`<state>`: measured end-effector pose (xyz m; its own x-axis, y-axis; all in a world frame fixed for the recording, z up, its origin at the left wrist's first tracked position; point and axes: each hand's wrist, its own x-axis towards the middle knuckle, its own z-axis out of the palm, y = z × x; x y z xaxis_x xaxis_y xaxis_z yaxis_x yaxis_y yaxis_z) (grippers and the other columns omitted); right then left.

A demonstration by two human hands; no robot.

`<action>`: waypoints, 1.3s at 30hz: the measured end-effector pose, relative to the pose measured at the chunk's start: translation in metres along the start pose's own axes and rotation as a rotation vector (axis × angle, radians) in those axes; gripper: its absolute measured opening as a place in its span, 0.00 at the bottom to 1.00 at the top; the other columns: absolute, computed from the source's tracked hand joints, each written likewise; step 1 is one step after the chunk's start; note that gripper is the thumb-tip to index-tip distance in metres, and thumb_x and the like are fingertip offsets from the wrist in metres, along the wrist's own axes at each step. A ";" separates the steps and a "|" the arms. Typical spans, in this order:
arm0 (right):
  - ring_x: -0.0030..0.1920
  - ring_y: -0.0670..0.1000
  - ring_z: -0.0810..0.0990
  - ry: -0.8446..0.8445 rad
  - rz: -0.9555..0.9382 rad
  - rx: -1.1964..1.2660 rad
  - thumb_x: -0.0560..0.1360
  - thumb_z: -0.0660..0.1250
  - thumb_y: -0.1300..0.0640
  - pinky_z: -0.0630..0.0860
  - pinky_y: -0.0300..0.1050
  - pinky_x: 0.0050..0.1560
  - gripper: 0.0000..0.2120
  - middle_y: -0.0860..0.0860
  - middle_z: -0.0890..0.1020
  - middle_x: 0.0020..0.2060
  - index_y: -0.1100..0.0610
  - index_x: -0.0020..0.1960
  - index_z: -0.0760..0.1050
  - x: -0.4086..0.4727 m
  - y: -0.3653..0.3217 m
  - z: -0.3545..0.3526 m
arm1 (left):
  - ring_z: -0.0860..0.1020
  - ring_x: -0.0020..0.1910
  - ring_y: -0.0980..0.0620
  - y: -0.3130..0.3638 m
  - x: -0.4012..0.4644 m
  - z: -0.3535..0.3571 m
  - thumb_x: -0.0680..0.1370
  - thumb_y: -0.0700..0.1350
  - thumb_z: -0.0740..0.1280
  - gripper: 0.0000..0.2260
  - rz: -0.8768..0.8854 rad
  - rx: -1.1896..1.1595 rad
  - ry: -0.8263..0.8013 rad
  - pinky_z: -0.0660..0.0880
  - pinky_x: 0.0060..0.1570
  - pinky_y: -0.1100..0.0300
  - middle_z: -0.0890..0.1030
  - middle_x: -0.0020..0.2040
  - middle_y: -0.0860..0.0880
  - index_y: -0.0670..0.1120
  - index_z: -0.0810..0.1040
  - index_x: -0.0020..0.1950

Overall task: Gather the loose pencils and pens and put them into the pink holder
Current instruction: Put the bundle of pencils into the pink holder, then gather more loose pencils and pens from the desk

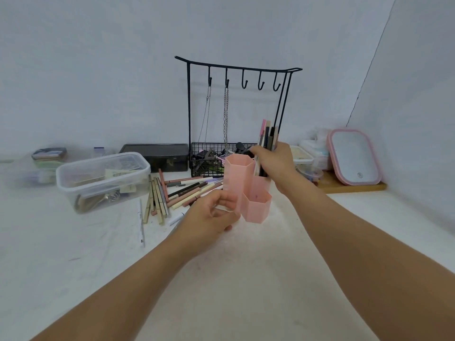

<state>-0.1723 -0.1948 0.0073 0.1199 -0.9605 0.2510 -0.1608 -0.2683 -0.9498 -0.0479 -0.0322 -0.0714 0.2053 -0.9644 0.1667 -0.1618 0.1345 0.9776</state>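
Note:
The pink holder (240, 177), made of hexagonal tubes of different heights, stands on the white table in the middle. My right hand (273, 159) grips a bundle of pens and pencils (267, 134) upright, their lower ends inside the holder's back right tube. My left hand (211, 212) is curled around the lower left side of the holder. A heap of loose pencils and pens (177, 193) lies on the table to the holder's left, in beige, pink, brown and white. One thin white pen (141, 225) lies apart, nearer to me.
A clear plastic box (101, 178) with odds and ends sits at the left. Behind stand a dark case (157, 156) and a black wire rack (236, 77) with hooks, chains and a basket. A pink-framed mirror (354, 156) leans on a wooden tray at right.

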 end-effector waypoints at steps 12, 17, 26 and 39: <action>0.47 0.54 0.84 -0.410 0.188 0.358 0.75 0.73 0.55 0.79 0.50 0.47 0.16 0.56 0.86 0.49 0.60 0.61 0.80 -0.030 0.046 -0.017 | 0.81 0.36 0.59 0.007 -0.004 0.002 0.77 0.34 0.71 0.17 0.008 -0.004 0.042 0.82 0.44 0.60 0.79 0.59 0.48 0.50 0.77 0.62; 0.49 0.55 0.85 -0.321 0.138 0.314 0.76 0.73 0.55 0.82 0.51 0.47 0.14 0.55 0.87 0.51 0.57 0.60 0.81 -0.032 0.049 -0.023 | 0.81 0.38 0.57 0.009 -0.003 0.003 0.77 0.34 0.72 0.16 -0.005 -0.028 0.050 0.83 0.44 0.59 0.80 0.58 0.50 0.51 0.78 0.60; 0.47 0.45 0.86 -0.049 0.035 0.216 0.74 0.75 0.50 0.83 0.43 0.43 0.14 0.46 0.86 0.49 0.51 0.58 0.81 -0.021 0.050 -0.039 | 0.69 0.30 0.55 0.011 0.000 -0.022 0.75 0.40 0.76 0.09 0.150 0.137 0.336 0.68 0.31 0.65 0.82 0.41 0.53 0.52 0.81 0.51; 0.60 0.50 0.74 0.572 -0.388 0.141 0.72 0.72 0.48 0.73 0.49 0.63 0.29 0.50 0.73 0.59 0.58 0.67 0.68 -0.024 0.008 -0.040 | 0.69 0.27 0.59 0.011 0.002 -0.038 0.74 0.40 0.75 0.09 0.235 0.459 0.391 0.68 0.30 0.70 0.81 0.40 0.52 0.53 0.80 0.47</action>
<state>-0.2158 -0.1764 0.0011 -0.3970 -0.6956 0.5987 -0.0777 -0.6245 -0.7771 -0.0122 -0.0243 -0.0556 0.4366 -0.7556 0.4883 -0.6233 0.1373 0.7698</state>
